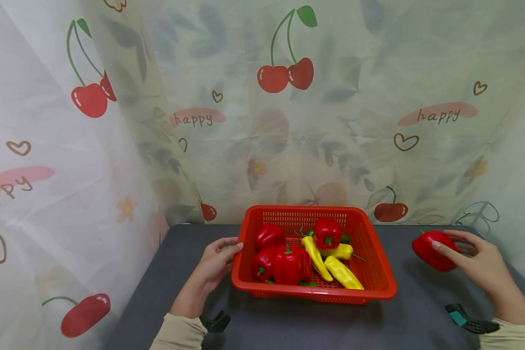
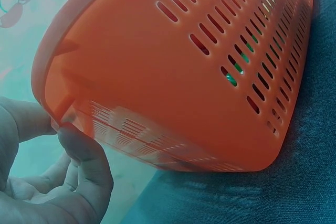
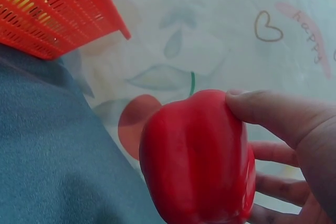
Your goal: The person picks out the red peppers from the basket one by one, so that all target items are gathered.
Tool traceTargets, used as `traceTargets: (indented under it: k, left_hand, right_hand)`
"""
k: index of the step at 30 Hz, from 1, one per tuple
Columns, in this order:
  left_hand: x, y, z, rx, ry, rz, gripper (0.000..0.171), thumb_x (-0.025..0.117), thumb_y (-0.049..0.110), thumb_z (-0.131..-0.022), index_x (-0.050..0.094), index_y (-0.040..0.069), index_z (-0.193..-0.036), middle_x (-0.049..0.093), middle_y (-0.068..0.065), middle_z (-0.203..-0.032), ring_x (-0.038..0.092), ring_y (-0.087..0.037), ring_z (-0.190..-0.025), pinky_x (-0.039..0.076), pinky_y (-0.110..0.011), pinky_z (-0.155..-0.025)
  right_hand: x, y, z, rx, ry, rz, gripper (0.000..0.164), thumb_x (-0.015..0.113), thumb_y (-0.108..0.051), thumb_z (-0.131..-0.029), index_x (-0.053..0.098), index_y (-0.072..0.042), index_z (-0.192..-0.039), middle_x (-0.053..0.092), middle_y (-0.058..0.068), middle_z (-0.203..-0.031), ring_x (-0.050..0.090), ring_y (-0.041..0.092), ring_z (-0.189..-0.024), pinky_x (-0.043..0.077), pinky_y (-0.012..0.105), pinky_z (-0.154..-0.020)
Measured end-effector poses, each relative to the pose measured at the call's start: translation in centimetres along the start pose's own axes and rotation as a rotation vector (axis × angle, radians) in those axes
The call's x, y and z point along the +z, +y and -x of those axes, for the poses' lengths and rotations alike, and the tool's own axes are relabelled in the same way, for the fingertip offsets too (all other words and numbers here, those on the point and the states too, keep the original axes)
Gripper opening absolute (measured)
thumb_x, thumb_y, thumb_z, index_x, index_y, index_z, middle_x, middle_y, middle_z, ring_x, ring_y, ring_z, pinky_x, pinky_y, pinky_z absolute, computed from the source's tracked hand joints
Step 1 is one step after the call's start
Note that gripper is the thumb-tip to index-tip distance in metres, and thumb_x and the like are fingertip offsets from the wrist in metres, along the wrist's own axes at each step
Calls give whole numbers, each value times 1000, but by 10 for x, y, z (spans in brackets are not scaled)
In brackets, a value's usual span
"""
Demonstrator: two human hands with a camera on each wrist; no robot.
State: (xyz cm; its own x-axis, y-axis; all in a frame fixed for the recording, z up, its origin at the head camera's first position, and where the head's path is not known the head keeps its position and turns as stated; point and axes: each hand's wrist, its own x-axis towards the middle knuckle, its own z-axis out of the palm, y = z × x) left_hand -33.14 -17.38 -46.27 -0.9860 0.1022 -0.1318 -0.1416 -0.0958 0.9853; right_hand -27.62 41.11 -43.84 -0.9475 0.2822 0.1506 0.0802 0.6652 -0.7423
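Observation:
A red plastic basket [image 1: 312, 292] stands on the dark table, holding several red bell peppers [image 1: 287, 266] and yellow peppers [image 1: 343, 273]. Bits of green show beneath them. My left hand [image 1: 216, 262] pinches the basket's left rim between thumb and fingers; the left wrist view shows the thumb [image 2: 86, 150] against the rim from outside. To the right of the basket, my right hand [image 1: 481, 257] grips a single red bell pepper [image 1: 434, 250], thumb on the near side and fingers behind. In the right wrist view this pepper [image 3: 197, 156] appears large, its far side hidden.
The dark grey tabletop [image 1: 288, 325] extends around the basket. A pale cloth [image 1: 354, 160] printed with cherries and hearts hangs behind the table and along both sides. Each wrist wears a black strap [image 1: 216, 322].

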Motion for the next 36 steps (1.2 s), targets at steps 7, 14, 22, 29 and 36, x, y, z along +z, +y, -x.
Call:
traceTargets:
  k: [7, 14, 22, 29, 36]
  left_hand:
    - [0, 0, 0, 0, 1, -4, 43, 74, 21, -101, 60, 1, -136, 75, -15, -117, 74, -19, -93, 65, -36, -84]
    - [0, 0, 0, -1, -5, -4, 44, 74, 21, -101, 60, 1, -137, 75, -15, -117, 74, -19, -93, 66, -37, -84]
    - [0, 1, 0, -8, -3, -6, 44, 74, 21, -101, 60, 1, -137, 74, -14, -116, 74, -19, -93, 65, -36, -84]
    - [0, 0, 0, -8, -2, -5, 44, 74, 21, -101, 60, 1, -137, 74, -14, -117, 74, -19, -94, 65, -36, -84]
    - [0, 1, 0, -4, -2, -3, 44, 74, 21, -101, 59, 1, -138, 75, -14, -115, 74, -18, -92, 65, -35, -83]
  right_hand:
    - [-3, 8, -1, 21, 20, 20, 81, 68, -52, -101, 46, 8, -151, 43, 41, -151, 50, 63, -124, 50, 25, -59]
    - [-5, 15, -1, 45, 23, 25, 82, 69, -52, -101, 46, 9, -151, 42, 43, -152, 50, 64, -124, 51, 26, -59]
    - [-7, 22, 0, 93, 33, 8, 86, 67, -54, -101, 41, 9, -154, 39, 43, -154, 47, 63, -128, 51, 24, -57]
    - [-8, 31, -1, 114, 51, 15, 87, 67, -54, -101, 41, 10, -154, 38, 44, -154, 47, 63, -128, 47, 19, -55]
    - [-9, 39, -2, 128, 68, 30, 87, 68, -54, -100, 41, 11, -153, 38, 45, -154, 47, 62, -127, 45, 18, -54]
